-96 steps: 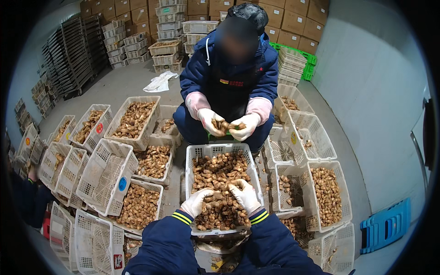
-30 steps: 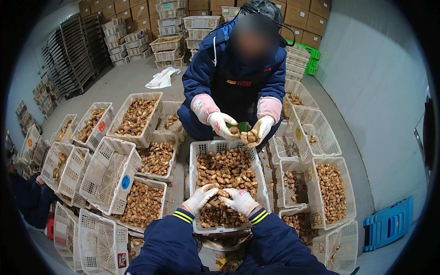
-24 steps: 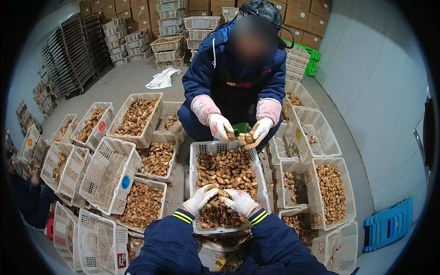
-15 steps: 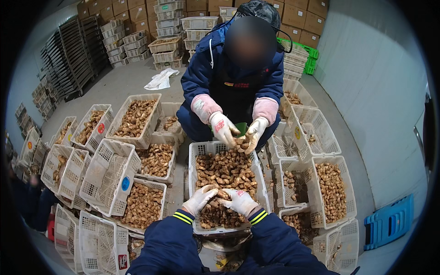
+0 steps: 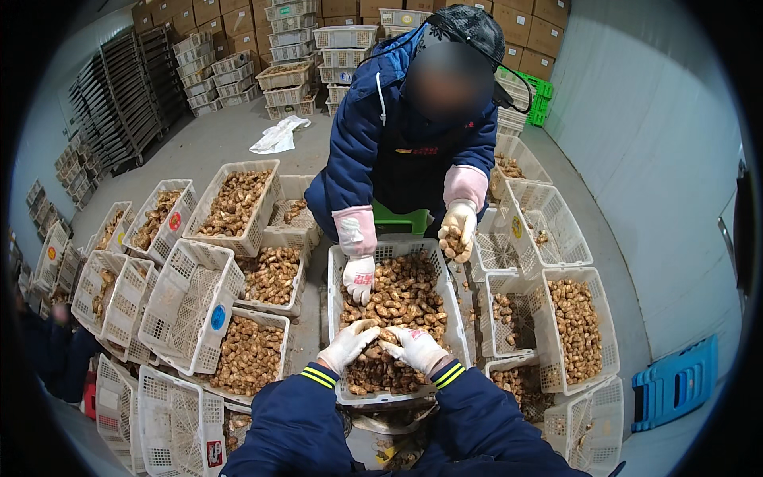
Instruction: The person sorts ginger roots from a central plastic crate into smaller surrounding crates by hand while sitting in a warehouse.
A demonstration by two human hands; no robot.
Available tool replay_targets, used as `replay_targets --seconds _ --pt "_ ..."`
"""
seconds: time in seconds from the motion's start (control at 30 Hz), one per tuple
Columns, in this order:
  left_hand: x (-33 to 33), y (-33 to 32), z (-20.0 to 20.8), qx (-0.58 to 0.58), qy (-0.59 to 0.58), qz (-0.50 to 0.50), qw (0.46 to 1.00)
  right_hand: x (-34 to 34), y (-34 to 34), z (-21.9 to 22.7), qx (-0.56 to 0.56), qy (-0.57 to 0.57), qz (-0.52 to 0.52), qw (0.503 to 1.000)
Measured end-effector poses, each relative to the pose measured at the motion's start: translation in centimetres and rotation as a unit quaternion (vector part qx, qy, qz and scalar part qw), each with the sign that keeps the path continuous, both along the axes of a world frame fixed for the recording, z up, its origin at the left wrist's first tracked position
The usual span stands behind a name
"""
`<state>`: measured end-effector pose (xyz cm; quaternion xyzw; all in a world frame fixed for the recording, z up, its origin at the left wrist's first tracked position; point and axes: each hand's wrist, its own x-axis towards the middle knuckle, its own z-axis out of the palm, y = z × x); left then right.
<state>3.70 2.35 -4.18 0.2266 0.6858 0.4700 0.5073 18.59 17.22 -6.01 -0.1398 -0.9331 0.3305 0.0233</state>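
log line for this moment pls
left hand: in mushrooms | right hand: in mushrooms | white crate: full | co-worker's hand: holding mushrooms

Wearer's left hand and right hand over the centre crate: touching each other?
Touching. The head view shows the left hand and right hand meeting at the fingertips, no gap visible, on the brown pieces in the white crate.

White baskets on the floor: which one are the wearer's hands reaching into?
The central white basket of brown pieces; left hand and right hand rest inside it, unlike the flanking baskets.
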Motion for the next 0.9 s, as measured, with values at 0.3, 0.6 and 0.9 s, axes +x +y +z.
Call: replay_targets --seconds 0.3,0.6,0.9 --pt "-0.4 0.0 -1.9 0.053 0.104 -0.019 0.993 0.0 -0.4 1.2 0.015 -0.047 0.001 0.999" --pt "-0.6 0.2 -3.4 0.041 0.039 -0.006 0.998 -0.2 0.1 -0.2 -0.017 -0.069 0.014 0.997" --pt "0.1 0.1 -1.0 0.023 0.039 -0.004 0.999 -0.3 0.0 2.6 -0.043 -0.141 0.012 0.989"
